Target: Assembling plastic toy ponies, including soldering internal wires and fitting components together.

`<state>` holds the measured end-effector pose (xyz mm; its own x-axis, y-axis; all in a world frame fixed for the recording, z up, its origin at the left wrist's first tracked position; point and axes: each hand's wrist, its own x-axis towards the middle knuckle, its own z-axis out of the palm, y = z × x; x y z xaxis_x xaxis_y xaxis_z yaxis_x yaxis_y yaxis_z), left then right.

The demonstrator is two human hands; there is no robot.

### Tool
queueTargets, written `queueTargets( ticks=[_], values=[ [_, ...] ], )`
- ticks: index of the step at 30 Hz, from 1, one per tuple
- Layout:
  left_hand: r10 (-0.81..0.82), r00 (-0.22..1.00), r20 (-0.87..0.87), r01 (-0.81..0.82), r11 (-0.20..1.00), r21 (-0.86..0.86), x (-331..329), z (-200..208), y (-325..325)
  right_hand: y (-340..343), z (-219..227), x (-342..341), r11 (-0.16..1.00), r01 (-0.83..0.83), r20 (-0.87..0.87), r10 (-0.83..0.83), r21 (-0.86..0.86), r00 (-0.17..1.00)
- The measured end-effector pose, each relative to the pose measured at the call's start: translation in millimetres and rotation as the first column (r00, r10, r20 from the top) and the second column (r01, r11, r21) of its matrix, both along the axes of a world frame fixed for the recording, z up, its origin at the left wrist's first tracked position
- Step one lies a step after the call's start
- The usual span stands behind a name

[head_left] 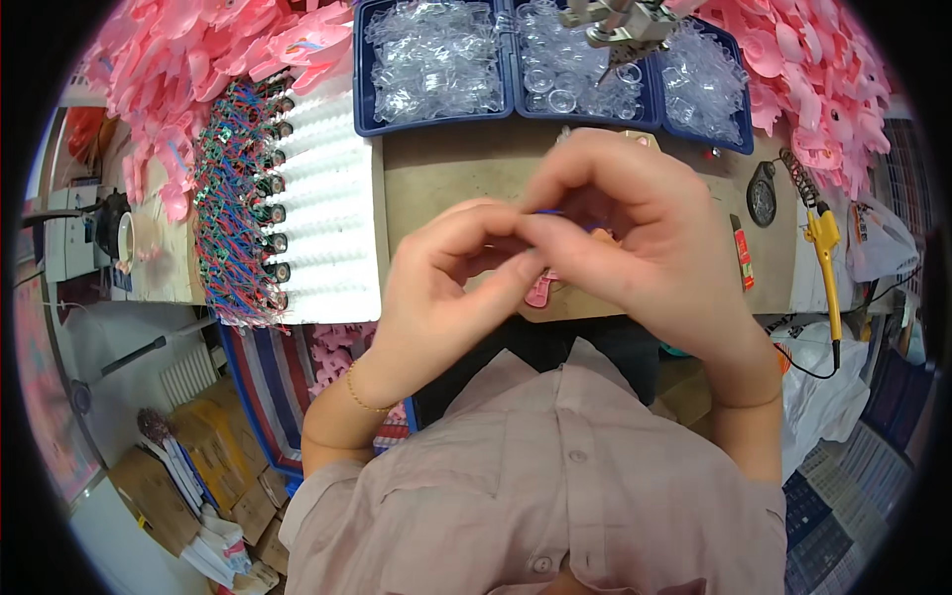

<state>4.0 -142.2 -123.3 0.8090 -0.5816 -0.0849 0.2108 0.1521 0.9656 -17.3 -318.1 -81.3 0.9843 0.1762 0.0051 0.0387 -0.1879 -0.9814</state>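
Observation:
My left hand (441,273) and my right hand (645,233) meet over the table's front edge, fingertips pinched together. A sliver of something blue (548,211) shows between them; the fingers hide what it is. Just beneath the fingertips lies a small pink plastic piece (538,292), partly covered by my hands. Another pinkish-orange bit (603,236) peeks out under my right palm; I cannot tell its kind.
Blue bins (436,127) of transparent plastic parts line the back, under a metal machine head (625,30). At left, wired round components (280,185) lie on a white ridged tray (337,228). Pink shells (169,69) pile up behind. A yellow soldering iron (825,248) stands at right.

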Motion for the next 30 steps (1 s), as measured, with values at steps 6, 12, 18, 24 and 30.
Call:
queueTargets(
  ticks=[6,12,18,24,30],
  values=[
    [0.072,0.96,-0.271,-0.139,0.962,-0.234,7,-4,32,-23,17,-31,0.833,0.502,0.578,-0.296,-0.233,0.76],
    [0.202,0.895,-0.397,-0.348,0.874,-0.339,-9,-8,19,-1,-13,-84,0.935,-0.05,-0.023,0.045,-0.351,0.999],
    [0.218,0.874,-0.435,-0.365,0.884,-0.291,-24,-7,6,10,-30,-33,0.824,0.34,0.661,0.056,-0.454,0.748],
    [0.305,0.948,0.085,-0.314,0.942,0.122,-21,-19,13,5,-34,-31,0.849,0.224,0.594,0.126,-0.479,0.795],
    [0.222,0.663,0.715,-0.439,0.889,0.131,-9,-26,4,6,-40,-37,0.968,0.251,0.091,-0.251,0.005,0.964]
  ],
)
